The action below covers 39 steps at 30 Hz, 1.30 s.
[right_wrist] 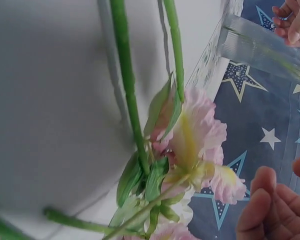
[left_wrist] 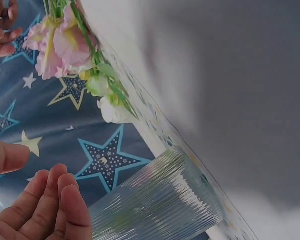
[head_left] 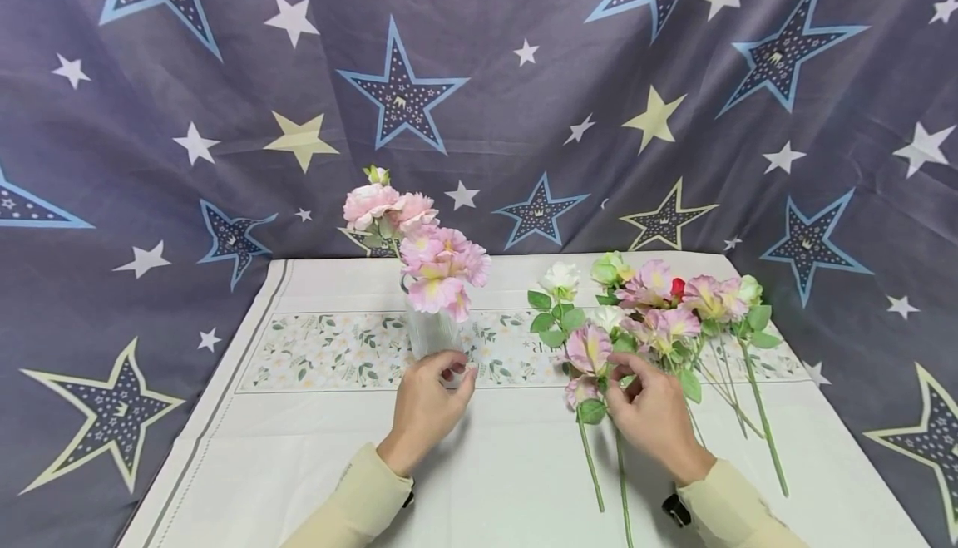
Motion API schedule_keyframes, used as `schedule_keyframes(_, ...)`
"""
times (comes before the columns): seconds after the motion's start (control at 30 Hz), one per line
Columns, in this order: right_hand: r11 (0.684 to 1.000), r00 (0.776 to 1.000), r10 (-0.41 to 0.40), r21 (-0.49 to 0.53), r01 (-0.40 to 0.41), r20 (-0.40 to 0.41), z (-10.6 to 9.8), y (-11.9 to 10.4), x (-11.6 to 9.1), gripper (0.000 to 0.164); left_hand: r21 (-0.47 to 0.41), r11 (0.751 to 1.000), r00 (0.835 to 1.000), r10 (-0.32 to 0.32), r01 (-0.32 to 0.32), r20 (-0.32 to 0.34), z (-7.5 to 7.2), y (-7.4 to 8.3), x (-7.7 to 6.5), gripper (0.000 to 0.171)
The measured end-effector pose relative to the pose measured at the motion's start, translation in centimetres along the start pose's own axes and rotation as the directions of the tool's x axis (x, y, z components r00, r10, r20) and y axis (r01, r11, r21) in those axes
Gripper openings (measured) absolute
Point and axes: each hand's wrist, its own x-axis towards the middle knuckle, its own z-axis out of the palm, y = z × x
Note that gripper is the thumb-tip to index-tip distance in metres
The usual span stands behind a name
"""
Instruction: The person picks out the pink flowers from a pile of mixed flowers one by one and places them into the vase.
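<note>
A ribbed clear glass vase (head_left: 432,333) stands upright left of the table's middle. It holds light pink ruffled flowers (head_left: 372,205) and pink-and-yellow ones (head_left: 437,274). My left hand (head_left: 428,405) is just in front of the vase, its fingers softly bent; in the left wrist view, a gap separates thumb and fingers (left_wrist: 45,210), with nothing between them, beside the glass. On the right, my right hand (head_left: 653,413) hovers by a pink-and-yellow artificial flower (head_left: 589,350) with long green stems below it. The right wrist view shows its fingers (right_wrist: 270,210) bent and holding nothing.
Several more artificial flowers lie at the right: a white rose (head_left: 560,280), a pale green one (head_left: 609,268), a red bud (head_left: 678,288) and pink blooms (head_left: 714,297). A floral-printed band (head_left: 329,352) crosses the white tablecloth (head_left: 299,456). A star-patterned curtain (head_left: 479,57) encloses the table.
</note>
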Motion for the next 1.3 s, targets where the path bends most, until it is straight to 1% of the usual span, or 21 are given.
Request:
schedule_keyframes(0.13,0.998,0.997,0.052,-0.028,-0.050,0.053,-0.7,0.3,0.0,0.034,0.015,1.000,1.000,-0.012,0.012,0.011,0.1,-0.1,-0.2,0.012)
schedule_keyframes(0.23,0.994,0.995,0.070,-0.086,-0.064,0.073,-1.2,0.5,0.1,0.036,0.024,0.999,0.999,-0.026,0.025,0.028,0.1,-0.1,-0.3,0.013)
schedule_keyframes(0.33,0.986,0.989,0.103,-0.142,-0.086,0.110,-1.9,0.8,0.2,0.036,0.026,0.999,0.998,-0.038,0.037,0.046,0.0,-0.1,-0.3,0.014)
schedule_keyframes(0.47,0.968,0.966,0.182,-0.207,-0.143,0.185,-2.7,1.2,0.2,0.035,0.023,0.999,0.998,-0.039,0.037,0.059,0.1,-0.2,-0.5,0.014)
schedule_keyframes(0.57,0.949,0.948,0.225,-0.272,-0.161,0.224,-3.1,1.6,0.1,0.035,0.028,0.999,0.997,-0.034,0.032,0.064,0.2,-0.2,-0.6,0.014)
schedule_keyframes(0.67,0.929,0.936,0.248,-0.335,-0.156,0.250,-3.5,2.1,0.0,0.031,0.035,0.999,0.998,-0.021,0.019,0.063,0.3,-0.3,-0.7,0.014)
schedule_keyframes(0.73,0.918,0.923,0.264,-0.366,-0.152,0.279,-3.6,2.3,-0.1,0.026,0.034,0.999,0.998,-0.014,0.012,0.059,0.3,-0.3,-0.7,0.015)
schedule_keyframes(0.8,0.909,0.908,0.285,-0.386,-0.155,0.307,-3.7,2.6,-0.2,0.021,0.033,0.999,0.998,-0.009,0.007,0.055,0.3,-0.3,-0.7,0.015)
schedule_keyframes(0.87,0.903,0.893,0.302,-0.400,-0.156,0.333,-3.7,2.8,-0.3,0.012,0.033,0.999,0.998,-0.008,0.006,0.054,0.2,-0.3,-0.7,0.015)
schedule_keyframes(0.97,0.895,0.883,0.313,-0.420,-0.151,0.350,-3.6,3.2,-0.5,0.003,0.032,0.999,0.998,-0.011,0.009,0.059,0.2,-0.3,-0.7,0.015)
schedule_keyframes(1.07,0.889,0.876,0.315,-0.437,-0.138,0.365,-3.5,3.5,-0.7,0.011,0.034,0.999,0.998,-0.018,0.016,0.061,0.1,-0.3,-0.7,0.015)
schedule_keyframes(1.17,0.884,0.865,0.327,-0.447,-0.137,0.381,-3.5,3.7,-0.9,0.013,0.037,0.999,0.998,-0.024,0.022,0.062,0.1,-0.4,-0.7,0.015)
schedule_keyframes(1.3,0.883,0.858,0.333,-0.450,-0.138,0.391,-3.4,3.9,-1.0,0.014,0.043,0.999,0.998,-0.024,0.021,0.064,0.2,-0.4,-0.8,0.014)
